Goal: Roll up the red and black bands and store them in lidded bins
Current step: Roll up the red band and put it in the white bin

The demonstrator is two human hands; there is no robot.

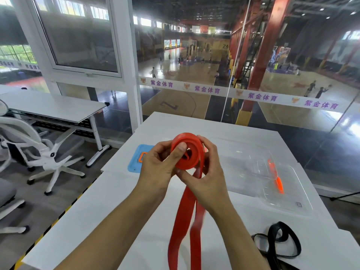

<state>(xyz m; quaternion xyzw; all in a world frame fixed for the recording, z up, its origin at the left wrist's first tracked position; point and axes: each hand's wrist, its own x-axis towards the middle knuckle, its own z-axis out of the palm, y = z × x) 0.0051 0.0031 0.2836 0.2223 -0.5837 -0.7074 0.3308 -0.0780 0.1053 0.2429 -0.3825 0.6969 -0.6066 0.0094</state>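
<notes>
Half coiled, red band [188, 152] held above white table [116, 201], left hand [157, 168] pinching coil, right hand [206, 172] curled around its far side, tail dangling below. Black band [276, 242] lying right of coil, clear bin [263, 172] beyond. Risk: springing loose if pinch slackens.

2 bare forearms reach in from the bottom edge, with no sleeves, gloves, watch or rings showing. The left hand [158, 168] and right hand [207, 178] have short, unpainted nails.
</notes>
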